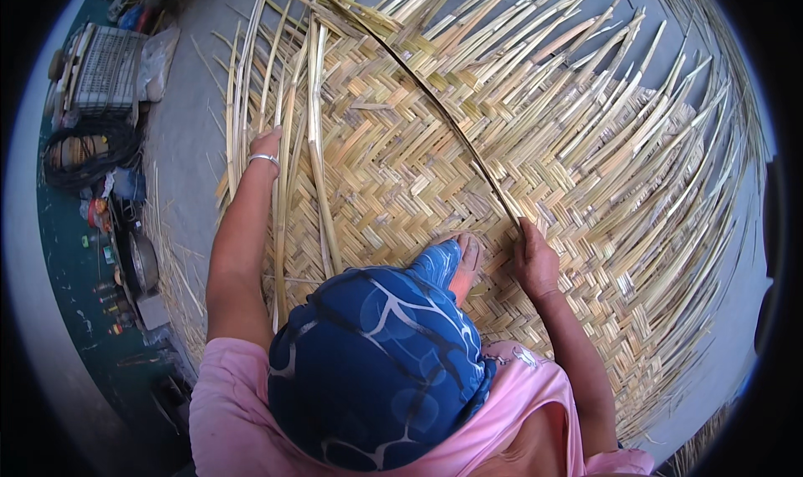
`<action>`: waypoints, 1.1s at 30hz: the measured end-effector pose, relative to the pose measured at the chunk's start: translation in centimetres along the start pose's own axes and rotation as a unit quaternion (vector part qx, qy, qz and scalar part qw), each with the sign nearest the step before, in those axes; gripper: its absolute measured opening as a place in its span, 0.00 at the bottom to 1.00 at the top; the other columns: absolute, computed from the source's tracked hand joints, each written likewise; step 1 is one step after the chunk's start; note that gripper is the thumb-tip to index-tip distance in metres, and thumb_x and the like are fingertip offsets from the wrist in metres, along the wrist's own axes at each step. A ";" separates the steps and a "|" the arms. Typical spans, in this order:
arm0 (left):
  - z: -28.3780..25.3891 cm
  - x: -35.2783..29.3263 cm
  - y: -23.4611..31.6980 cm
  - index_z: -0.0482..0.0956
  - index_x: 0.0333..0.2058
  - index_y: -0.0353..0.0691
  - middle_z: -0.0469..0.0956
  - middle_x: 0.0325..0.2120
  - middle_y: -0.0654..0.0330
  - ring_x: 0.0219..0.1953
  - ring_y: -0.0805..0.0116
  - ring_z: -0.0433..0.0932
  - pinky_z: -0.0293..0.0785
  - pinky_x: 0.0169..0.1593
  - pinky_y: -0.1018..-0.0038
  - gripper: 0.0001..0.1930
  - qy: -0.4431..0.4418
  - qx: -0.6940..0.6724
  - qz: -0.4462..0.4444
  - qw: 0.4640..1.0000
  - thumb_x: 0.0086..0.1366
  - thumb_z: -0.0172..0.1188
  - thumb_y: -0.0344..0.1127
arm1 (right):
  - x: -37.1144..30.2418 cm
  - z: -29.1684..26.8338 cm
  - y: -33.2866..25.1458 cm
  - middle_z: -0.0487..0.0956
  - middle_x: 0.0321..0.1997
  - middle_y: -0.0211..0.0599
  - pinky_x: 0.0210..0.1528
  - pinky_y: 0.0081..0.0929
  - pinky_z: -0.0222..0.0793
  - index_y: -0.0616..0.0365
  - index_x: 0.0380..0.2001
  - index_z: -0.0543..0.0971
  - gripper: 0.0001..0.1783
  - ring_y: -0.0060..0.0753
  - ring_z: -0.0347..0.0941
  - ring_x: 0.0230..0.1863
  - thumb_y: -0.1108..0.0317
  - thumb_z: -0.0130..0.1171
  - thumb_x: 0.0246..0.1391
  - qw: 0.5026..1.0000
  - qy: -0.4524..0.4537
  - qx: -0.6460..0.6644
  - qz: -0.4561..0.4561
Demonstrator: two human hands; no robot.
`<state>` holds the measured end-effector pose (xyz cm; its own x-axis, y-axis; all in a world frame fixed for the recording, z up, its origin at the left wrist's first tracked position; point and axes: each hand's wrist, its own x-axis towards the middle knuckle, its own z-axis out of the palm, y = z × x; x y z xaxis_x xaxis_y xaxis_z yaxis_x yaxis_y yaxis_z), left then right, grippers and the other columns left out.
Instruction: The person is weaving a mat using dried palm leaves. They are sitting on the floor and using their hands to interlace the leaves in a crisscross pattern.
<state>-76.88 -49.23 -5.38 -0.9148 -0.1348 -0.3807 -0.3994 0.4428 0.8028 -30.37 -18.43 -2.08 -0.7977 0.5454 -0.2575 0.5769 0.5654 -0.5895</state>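
A large herringbone mat (393, 155) of split cane or bamboo strips lies in front of me, with loose strip ends fanning out beyond its far and right edges. My right hand (535, 260), at the mat's middle right, is closed on the near end of a long dark strip (452, 122). That strip runs diagonally across the weave to the far left. My left hand (265, 147), with a silver bangle at its wrist, is closed on pale upright strips (287, 126) along the left edge. Its fingertips are partly hidden.
My blue-clad knee (376, 368) and bare foot (468, 264) rest over the mat's near part. Left on the floor are a wire crate (107, 67), a coil of black cable (88, 155), a metal pan (142, 260) and small clutter. Loose strips (171, 251) lie beside the mat.
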 end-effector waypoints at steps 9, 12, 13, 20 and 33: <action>-2.8 -1.5 4.9 0.75 0.22 0.35 0.74 0.17 0.62 0.19 0.71 0.72 0.67 0.25 0.73 0.15 0.085 0.406 0.252 0.874 0.60 0.58 0.42 | 0.1 -0.2 -0.1 0.76 0.45 0.45 0.38 0.41 0.72 0.50 0.51 0.67 0.20 0.50 0.75 0.38 0.68 0.48 0.53 1.000 -0.008 0.011 0.005; -3.0 -1.0 5.3 0.75 0.27 0.38 0.72 0.15 0.62 0.14 0.74 0.69 0.63 0.17 0.77 0.11 0.030 0.093 0.107 0.989 0.61 0.56 0.40 | 0.1 -0.4 -0.4 0.76 0.46 0.45 0.38 0.41 0.72 0.50 0.51 0.68 0.20 0.50 0.75 0.38 0.68 0.49 0.53 1.000 -0.019 0.012 0.013; -3.0 -1.0 5.3 0.74 0.28 0.39 0.71 0.15 0.63 0.12 0.75 0.68 0.61 0.15 0.77 0.10 0.024 0.081 0.097 0.992 0.62 0.56 0.39 | 0.1 -0.4 -0.5 0.76 0.46 0.45 0.38 0.41 0.72 0.50 0.51 0.68 0.20 0.50 0.75 0.38 0.68 0.49 0.53 1.000 -0.022 0.011 0.016; -0.2 -2.1 3.3 0.74 0.28 0.40 0.66 0.11 0.66 0.08 0.78 0.59 0.53 0.11 0.80 0.11 0.016 0.023 0.047 0.998 0.62 0.55 0.41 | -0.1 0.1 0.1 0.76 0.45 0.44 0.38 0.41 0.72 0.50 0.51 0.69 0.20 0.50 0.75 0.38 0.69 0.49 0.53 0.999 0.012 0.025 -0.019; 1.9 -5.6 4.8 0.76 0.25 0.38 0.64 0.11 0.68 0.09 0.80 0.58 0.53 0.12 0.81 0.18 -0.015 0.065 0.020 0.998 0.64 0.51 0.47 | 0.0 -0.1 -0.1 0.77 0.33 0.47 0.33 0.43 0.70 0.49 0.45 0.71 0.13 0.52 0.74 0.32 0.63 0.49 0.56 0.999 0.007 0.025 0.018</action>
<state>-73.57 -44.64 -0.27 -0.9271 -0.0896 -0.3641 -0.3494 0.5590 0.7520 -30.45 -18.42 -1.99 -0.7742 0.5729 -0.2690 0.5949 0.5136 -0.6184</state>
